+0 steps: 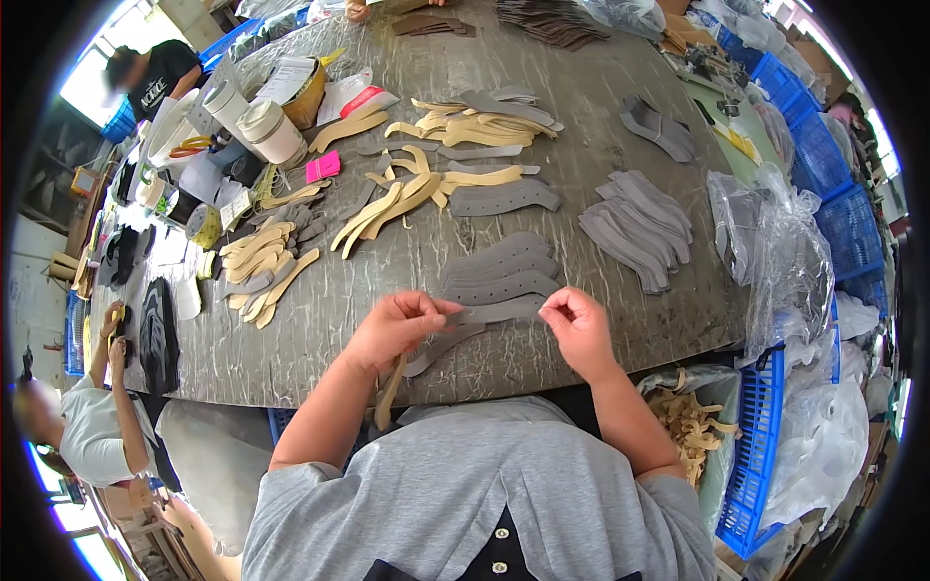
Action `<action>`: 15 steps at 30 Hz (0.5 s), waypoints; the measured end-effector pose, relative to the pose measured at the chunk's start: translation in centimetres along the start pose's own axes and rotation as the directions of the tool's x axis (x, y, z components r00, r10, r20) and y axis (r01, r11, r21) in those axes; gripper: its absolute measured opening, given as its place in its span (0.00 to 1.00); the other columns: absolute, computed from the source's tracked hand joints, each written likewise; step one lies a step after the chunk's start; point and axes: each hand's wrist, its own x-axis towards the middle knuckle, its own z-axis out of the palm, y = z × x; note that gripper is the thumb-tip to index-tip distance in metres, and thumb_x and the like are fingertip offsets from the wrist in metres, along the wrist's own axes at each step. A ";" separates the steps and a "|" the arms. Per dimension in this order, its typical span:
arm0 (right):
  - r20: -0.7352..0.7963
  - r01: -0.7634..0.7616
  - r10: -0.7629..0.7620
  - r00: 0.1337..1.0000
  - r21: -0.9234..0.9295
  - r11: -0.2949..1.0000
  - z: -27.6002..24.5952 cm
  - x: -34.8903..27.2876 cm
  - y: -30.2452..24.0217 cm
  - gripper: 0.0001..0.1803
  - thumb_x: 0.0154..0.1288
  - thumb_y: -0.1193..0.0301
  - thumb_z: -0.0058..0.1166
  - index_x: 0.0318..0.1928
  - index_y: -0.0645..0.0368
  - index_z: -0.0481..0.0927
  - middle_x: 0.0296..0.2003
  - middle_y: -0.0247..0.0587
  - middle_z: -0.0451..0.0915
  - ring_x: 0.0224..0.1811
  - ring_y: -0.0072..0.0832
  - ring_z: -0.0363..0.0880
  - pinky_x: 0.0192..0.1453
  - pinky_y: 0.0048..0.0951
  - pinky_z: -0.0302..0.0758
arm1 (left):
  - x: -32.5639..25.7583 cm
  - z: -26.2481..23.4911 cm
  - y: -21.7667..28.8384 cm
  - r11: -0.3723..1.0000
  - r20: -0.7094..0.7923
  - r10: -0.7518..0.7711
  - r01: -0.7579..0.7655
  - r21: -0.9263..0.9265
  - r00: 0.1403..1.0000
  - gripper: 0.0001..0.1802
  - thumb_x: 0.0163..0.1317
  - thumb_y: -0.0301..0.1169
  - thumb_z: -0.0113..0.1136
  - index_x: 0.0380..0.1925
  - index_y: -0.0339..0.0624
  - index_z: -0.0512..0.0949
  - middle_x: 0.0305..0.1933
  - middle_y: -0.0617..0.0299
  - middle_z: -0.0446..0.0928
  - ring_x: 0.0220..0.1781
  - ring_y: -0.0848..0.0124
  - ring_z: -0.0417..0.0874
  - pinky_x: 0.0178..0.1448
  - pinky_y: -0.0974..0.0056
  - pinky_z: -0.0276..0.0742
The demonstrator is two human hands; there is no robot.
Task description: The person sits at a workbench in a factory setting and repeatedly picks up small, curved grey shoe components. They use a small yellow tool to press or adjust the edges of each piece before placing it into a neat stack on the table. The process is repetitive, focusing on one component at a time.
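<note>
Both hands are closed in a pinch at opposite ends of a curved grey strip (499, 311), stretched between them just over the table. My left hand (395, 329) grips its left end; my right hand (583, 337) is at the right end. Below the left hand, a tan strip (389, 395) hangs past the table edge; whether the fingers hold it too is hidden. Another grey strip (444, 349) lies beside that hand. Right behind the held strip is an overlapping row of grey strips with small holes (499, 263).
Stacked grey pieces (639, 228) lie to the right. Tan and grey strips (407, 194) are piled farther back, with more tan strips (257, 257) at left. White containers (271, 134) stand back left. Blue crates (760, 436) and a bag of tan scraps (688, 426) flank the right edge. Other people work nearby.
</note>
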 end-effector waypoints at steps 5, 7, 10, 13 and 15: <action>0.062 -0.082 0.085 0.994 -0.048 0.996 -0.5 -2.2 0.4 0.06 0.61 0.79 0.63 0.36 0.62 0.78 0.28 0.31 0.76 0.30 0.16 0.72 0.35 0.21 0.71 | -0.7 0.8 -2.3 0.988 0.036 -0.051 0.045 0.150 0.998 0.04 0.65 0.23 0.61 0.30 0.37 0.77 0.54 0.52 0.78 0.47 0.74 0.82 0.56 0.68 0.75; 0.053 -0.128 0.126 0.991 0.031 0.991 -1.1 -2.7 0.2 0.07 0.61 0.80 0.63 0.38 0.62 0.78 0.29 0.30 0.76 0.30 0.15 0.72 0.35 0.20 0.71 | -1.1 0.6 -2.1 0.983 0.042 -0.047 0.039 0.178 0.998 0.05 0.65 0.25 0.61 0.31 0.37 0.77 0.53 0.54 0.78 0.46 0.75 0.82 0.54 0.69 0.76; -0.007 -0.159 0.161 0.987 0.110 0.981 -1.7 -2.6 0.1 0.09 0.60 0.80 0.63 0.40 0.62 0.77 0.29 0.29 0.75 0.30 0.14 0.72 0.36 0.19 0.72 | -1.1 0.8 -1.3 0.954 -0.014 -0.014 0.018 0.299 1.000 0.06 0.64 0.27 0.62 0.30 0.36 0.79 0.43 0.59 0.82 0.39 0.77 0.82 0.45 0.70 0.76; -0.092 -0.155 0.153 0.984 -0.014 0.988 -1.6 -0.8 0.2 0.09 0.59 0.80 0.63 0.39 0.62 0.76 0.28 0.29 0.76 0.30 0.15 0.73 0.36 0.19 0.73 | 0.4 0.7 -0.7 0.833 -0.153 0.069 0.027 0.552 0.986 0.08 0.62 0.29 0.63 0.29 0.35 0.80 0.30 0.62 0.83 0.31 0.78 0.81 0.36 0.71 0.75; -0.116 -0.208 0.203 0.972 -0.029 0.978 -1.1 0.2 0.9 0.09 0.59 0.78 0.64 0.38 0.62 0.76 0.27 0.32 0.78 0.29 0.16 0.75 0.35 0.21 0.73 | 1.4 1.2 0.3 0.719 -0.238 0.131 0.073 0.691 0.962 0.07 0.61 0.28 0.64 0.29 0.34 0.80 0.26 0.64 0.82 0.29 0.78 0.81 0.33 0.72 0.75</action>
